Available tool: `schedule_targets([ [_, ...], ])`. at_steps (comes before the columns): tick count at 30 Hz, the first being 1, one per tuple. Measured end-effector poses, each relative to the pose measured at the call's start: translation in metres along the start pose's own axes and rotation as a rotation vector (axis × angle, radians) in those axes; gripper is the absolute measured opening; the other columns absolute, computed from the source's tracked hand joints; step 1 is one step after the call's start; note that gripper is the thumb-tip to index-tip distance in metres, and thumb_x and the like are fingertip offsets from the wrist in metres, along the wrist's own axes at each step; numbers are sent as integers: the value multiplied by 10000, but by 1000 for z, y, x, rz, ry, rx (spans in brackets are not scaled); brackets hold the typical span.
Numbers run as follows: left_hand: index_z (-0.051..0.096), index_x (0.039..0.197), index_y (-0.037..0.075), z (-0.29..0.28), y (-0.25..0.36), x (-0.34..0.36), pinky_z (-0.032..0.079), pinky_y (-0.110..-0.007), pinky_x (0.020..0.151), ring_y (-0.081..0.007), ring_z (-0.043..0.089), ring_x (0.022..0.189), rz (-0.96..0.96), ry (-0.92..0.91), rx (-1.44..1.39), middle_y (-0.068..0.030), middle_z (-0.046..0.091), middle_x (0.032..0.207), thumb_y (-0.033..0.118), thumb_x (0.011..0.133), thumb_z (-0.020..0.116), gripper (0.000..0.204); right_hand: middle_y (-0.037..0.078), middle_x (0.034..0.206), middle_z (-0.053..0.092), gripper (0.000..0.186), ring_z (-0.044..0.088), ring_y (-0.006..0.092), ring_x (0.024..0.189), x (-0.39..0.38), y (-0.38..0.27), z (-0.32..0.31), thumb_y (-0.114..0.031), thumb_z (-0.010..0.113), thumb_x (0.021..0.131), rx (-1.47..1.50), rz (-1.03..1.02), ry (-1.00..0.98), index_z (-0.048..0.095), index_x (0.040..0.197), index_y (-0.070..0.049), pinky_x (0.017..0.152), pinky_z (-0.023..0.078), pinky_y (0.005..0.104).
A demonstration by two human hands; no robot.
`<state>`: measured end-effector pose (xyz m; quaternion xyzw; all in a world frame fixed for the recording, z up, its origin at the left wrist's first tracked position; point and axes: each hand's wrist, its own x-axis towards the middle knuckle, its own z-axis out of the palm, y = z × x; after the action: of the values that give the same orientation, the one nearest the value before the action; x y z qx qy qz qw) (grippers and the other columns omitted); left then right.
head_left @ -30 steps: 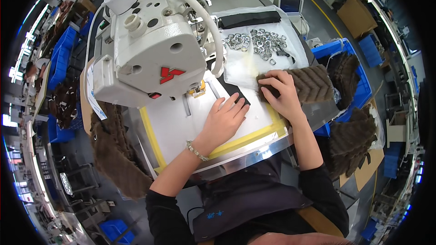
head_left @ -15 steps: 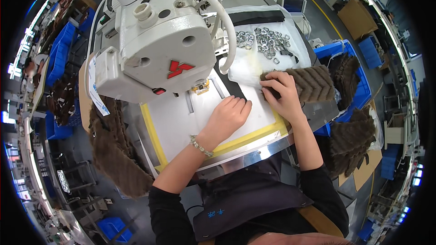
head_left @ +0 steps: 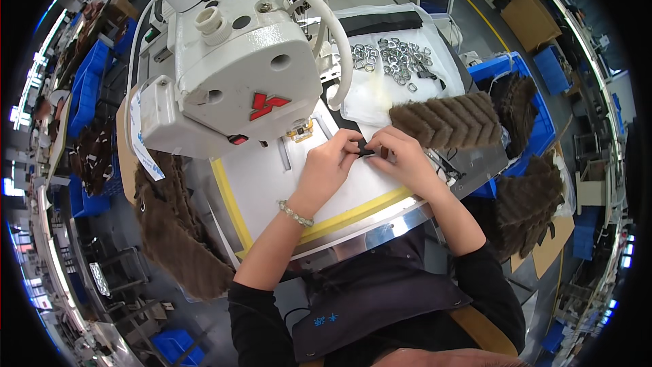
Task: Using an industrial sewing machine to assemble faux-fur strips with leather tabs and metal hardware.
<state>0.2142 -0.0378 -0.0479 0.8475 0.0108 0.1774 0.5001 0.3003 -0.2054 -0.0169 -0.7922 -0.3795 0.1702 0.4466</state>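
Beside the sewing machine (head_left: 248, 88), the left hand (head_left: 330, 165) and right hand (head_left: 405, 164) pinch a black strip (head_left: 365, 151), grip closed. Even tension should keep it straight.

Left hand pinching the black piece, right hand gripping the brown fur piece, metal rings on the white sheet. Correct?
Not the right hand: the head view shows it pinching the black piece too, while the brown fur piece lies ungripped. Left hand and metal rings on the white sheet: correct.
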Motion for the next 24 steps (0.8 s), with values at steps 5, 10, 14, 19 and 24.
schedule_targets([
  [5,600,1036,35,-6,-1,0,548,-333,701,-258,698,778,-10,-55,-23,-122,694,837,-14,779,703,281,104,885,609,116,626,258,764,0,13,9,25,664,775,-42,-99,72,633,881,-12,684,507,326],
  [10,603,1070,20,-12,-4,2,552,-329,747,-254,701,813,-20,-117,-56,-135,702,876,-6,779,708,310,80,908,635,127,634,205,754,-1,15,11,46,682,775,-72,-160,99,668,892,-3,656,511,288],
  [14,604,1121,10,-17,0,5,547,-297,820,-204,710,905,-80,-189,-65,-134,717,926,-29,798,695,338,76,909,637,127,634,202,749,-2,17,11,46,682,775,-72,-160,108,671,892,-1,657,511,286],
  [19,604,1102,9,-16,-2,5,549,-319,775,-241,705,825,-67,-176,-137,-144,702,870,-30,799,677,314,73,915,641,125,635,197,741,-3,16,11,41,687,775,-87,-165,111,682,892,-3,658,511,281],
  [24,603,1100,6,-18,-3,7,550,-316,770,-230,707,822,-75,-190,-148,-140,700,859,-35,802,673,308,71,920,644,130,637,192,740,-2,18,12,39,691,774,-88,-188,120,688,896,-8,660,511,279],
])
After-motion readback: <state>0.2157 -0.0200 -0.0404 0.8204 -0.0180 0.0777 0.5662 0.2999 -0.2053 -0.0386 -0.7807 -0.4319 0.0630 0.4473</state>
